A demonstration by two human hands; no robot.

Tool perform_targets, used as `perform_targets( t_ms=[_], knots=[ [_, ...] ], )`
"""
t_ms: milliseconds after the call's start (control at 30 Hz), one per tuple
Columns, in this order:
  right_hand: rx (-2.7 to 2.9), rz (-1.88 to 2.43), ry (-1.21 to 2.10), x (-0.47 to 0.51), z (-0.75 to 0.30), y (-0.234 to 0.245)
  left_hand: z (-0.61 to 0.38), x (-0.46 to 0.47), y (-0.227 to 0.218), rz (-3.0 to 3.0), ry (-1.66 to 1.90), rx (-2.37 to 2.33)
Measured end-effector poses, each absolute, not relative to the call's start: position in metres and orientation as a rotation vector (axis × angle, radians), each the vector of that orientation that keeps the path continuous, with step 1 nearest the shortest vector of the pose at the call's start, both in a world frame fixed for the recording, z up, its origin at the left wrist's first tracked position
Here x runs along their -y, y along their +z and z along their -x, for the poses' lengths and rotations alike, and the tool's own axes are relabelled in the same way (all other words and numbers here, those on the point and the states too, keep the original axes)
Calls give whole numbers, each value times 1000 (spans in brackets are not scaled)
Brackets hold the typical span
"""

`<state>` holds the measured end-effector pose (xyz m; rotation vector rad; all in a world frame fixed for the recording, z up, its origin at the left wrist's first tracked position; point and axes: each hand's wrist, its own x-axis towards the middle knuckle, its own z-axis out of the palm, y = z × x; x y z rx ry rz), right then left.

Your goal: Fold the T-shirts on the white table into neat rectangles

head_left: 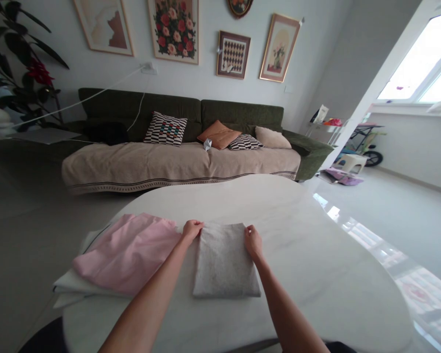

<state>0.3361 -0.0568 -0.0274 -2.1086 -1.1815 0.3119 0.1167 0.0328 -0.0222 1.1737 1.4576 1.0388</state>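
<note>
Folded grey cloth (224, 262) between both grips (192, 231) (253, 242)

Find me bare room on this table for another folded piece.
Bare white tabletop lies right of the grey folded cloth, past the right hand. Left is crowded: pink cloth on white cloth, beside the left hand.
</note>
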Motion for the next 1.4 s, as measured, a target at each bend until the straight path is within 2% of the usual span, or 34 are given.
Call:
perform_targets(
  t_ms=[300, 500, 567, 667, 767, 900, 1133, 1300, 1400],
  knots=[
    [1217, 2195, 278, 59, -334, -23, -127, -29, -31, -1225, 1163, -1575],
    [1396, 2124, 132, 67, -318, -4, -133, -8, -12, -1496, 1316, -1533],
    [1601, 2053, 86, 71, -308, -7, -136, 6, -13, -1820, 1207, -1420],
    [1811, 2101, 155, 74, -298, -21, -139, 25, -26, -2288, 802, -1386],
    [1796, 2246, 257, 72, -297, -31, -141, 33, -36, -2418, 523, -1514],
    [1832, 2275, 297, 72, -296, -27, -143, 42, -33, -2445, 461, -1589],
    [1975, 2118, 428, 121, -295, -22, -113, 92, -20, -2375, 568, -1566],
    [1636, 2155, 494, 121, -315, -13, -95, 86, -20, -1902, 835, -1634],
    [1534, 2177, 515, 108, -317, -6, -98, 71, -20, -1777, 833, -1633]
  ],
)
